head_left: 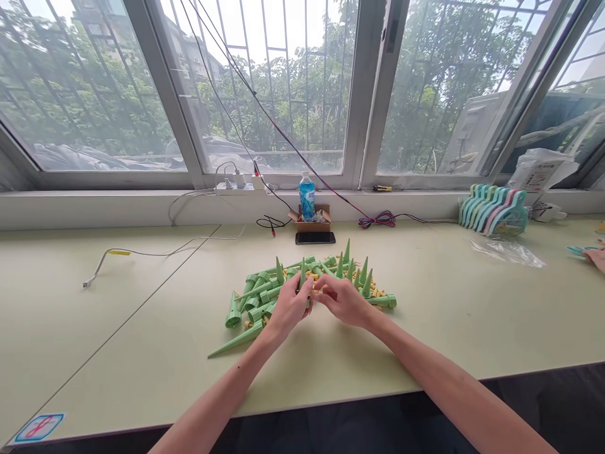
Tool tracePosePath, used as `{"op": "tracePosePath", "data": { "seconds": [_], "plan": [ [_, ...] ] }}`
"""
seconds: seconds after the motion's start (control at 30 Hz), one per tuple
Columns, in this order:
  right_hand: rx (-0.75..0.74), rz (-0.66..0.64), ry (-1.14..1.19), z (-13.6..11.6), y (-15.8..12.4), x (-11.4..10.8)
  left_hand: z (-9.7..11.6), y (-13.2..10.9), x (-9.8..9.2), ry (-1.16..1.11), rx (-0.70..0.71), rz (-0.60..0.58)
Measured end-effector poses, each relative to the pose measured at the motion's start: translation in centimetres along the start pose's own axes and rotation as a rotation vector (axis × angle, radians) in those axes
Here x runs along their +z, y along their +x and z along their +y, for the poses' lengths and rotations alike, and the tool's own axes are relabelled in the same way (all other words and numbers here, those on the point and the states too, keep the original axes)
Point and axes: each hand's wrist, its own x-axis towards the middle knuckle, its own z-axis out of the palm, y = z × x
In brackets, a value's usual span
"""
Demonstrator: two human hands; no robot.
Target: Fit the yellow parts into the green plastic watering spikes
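Observation:
My left hand [292, 304] is closed around a green plastic spike [303, 272], its pointed end up. Close beside it, my right hand [343, 301] has thumb and fingertips pinched near the spike; a small yellowish piece seems to be at the fingertips, but I cannot make it out clearly. Behind and around both hands spreads a pile of green spikes [265, 294], some lying down and some standing point up. Small yellow pieces [377, 291] are scattered among them. One long spike [239, 340] lies left of my left wrist, pointing toward the near left.
A phone [315, 238] lies before a small cardboard box [323, 224] and a blue-labelled bottle [307, 198]. Small hangers [494, 211] and plastic bags [508, 251] are at the right, near another person's hand [596, 257]. A cable [155, 253] crosses the table [155, 366] on the left.

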Motion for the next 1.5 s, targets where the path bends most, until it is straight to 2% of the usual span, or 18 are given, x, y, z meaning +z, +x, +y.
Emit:
{"op": "tracePosePath", "data": {
  "seconds": [0.8, 1.5],
  "plan": [
    [-0.025, 0.0, -0.043, 0.18, 0.13, 0.0, 0.31, -0.21, 0.09, -0.009, -0.028, -0.019],
    [-0.036, 0.033, -0.047, 0.24, -0.09, -0.04, -0.46, 0.2, -0.37, -0.072, -0.035, -0.053]
  ]
}}
